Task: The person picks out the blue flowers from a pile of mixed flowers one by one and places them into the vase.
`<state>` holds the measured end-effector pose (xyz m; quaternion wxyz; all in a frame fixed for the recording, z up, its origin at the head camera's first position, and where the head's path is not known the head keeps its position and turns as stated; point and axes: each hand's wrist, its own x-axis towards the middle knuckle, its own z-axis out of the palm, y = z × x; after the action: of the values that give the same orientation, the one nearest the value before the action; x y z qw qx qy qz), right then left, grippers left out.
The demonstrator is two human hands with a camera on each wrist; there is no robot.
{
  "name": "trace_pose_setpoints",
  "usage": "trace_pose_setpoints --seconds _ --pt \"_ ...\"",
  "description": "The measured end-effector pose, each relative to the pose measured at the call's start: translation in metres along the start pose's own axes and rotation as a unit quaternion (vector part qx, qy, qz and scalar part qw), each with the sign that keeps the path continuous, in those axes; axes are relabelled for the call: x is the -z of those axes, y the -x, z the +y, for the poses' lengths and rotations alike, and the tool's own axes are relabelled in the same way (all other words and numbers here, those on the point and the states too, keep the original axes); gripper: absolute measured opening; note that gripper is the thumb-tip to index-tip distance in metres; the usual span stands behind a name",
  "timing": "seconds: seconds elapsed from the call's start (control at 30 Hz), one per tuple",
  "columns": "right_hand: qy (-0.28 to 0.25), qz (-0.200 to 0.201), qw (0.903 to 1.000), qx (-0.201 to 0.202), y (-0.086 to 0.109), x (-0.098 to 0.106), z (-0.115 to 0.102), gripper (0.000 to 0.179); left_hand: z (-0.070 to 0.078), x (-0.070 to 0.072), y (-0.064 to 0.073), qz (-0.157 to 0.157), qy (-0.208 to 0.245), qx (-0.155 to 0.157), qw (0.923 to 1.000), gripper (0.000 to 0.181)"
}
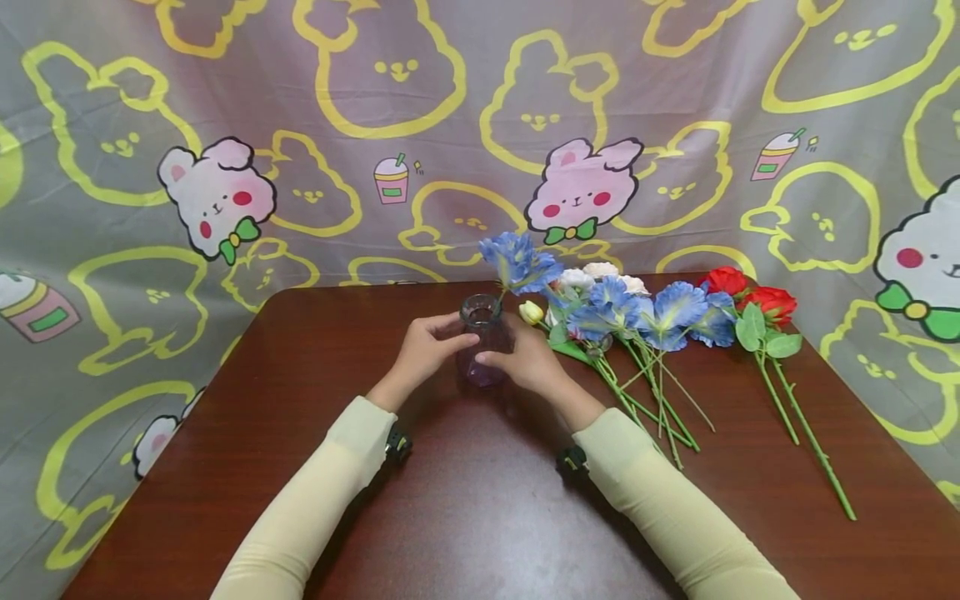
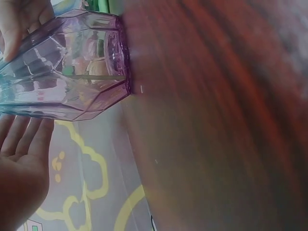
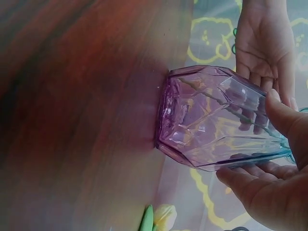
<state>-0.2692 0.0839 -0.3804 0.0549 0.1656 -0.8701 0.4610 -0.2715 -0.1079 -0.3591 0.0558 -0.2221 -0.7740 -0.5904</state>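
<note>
Our left hand (image 1: 423,346) and right hand (image 1: 531,362) face each other around a glass vase (image 1: 486,377), each gripping it between a thumb at the front and fingers curving behind, forearms in pale sleeves (image 1: 307,500) reaching forward. Beneath our hands spreads a glossy, reddish-brown table (image 1: 450,517); beyond them hangs a grey cloth (image 1: 465,83) printed with yellow outlines and pink-cheeked rabbits. To the right of our right hand lie blue flowers (image 1: 677,308), white blooms (image 1: 600,269) and, farther out, red roses (image 1: 771,304). Upright between our palms, the see-through vase is faceted, purple at its base and bluish toward the neck, a single blue bloom (image 1: 519,262) leaning rightward above its rim.
</note>
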Motion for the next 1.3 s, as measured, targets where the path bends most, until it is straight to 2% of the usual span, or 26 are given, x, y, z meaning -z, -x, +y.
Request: trace_pose_setpoints --seconds 0.23,0.43,0.57,0.63,0.83,1.03,1.3 --pt "0.006 -0.003 0.9999 0.009 -0.001 0.000 0.000 0.061 0.001 0.000 0.000 0.013 -0.025 0.002 0.9996 0.038" --pt "0.021 -0.021 0.9993 0.024 -0.002 0.006 0.001 0.063 0.001 0.000 0.000 0.010 -0.032 -0.002 0.9994 0.038" --pt "0.030 -0.042 0.9978 0.040 -0.001 0.016 0.003 0.067 -0.001 0.000 0.000 0.010 -0.032 0.001 0.9994 0.037" --pt "0.043 -0.053 0.9971 0.034 0.002 0.024 0.005 0.070 -0.010 0.000 -0.003 0.012 -0.034 0.006 0.9993 0.038" --pt "0.073 -0.070 0.9949 -0.006 0.017 0.061 0.012 0.068 -0.036 -0.001 -0.012 0.017 -0.030 0.015 0.9993 0.042" --pt "0.124 -0.057 0.9903 -0.027 0.033 0.110 0.023 0.064 -0.038 -0.001 -0.013 0.021 -0.021 0.016 0.9994 0.044" --pt "0.170 -0.047 0.9807 -0.084 0.055 0.169 0.036 0.063 -0.038 0.001 -0.012 0.019 -0.014 0.019 0.9995 0.044"
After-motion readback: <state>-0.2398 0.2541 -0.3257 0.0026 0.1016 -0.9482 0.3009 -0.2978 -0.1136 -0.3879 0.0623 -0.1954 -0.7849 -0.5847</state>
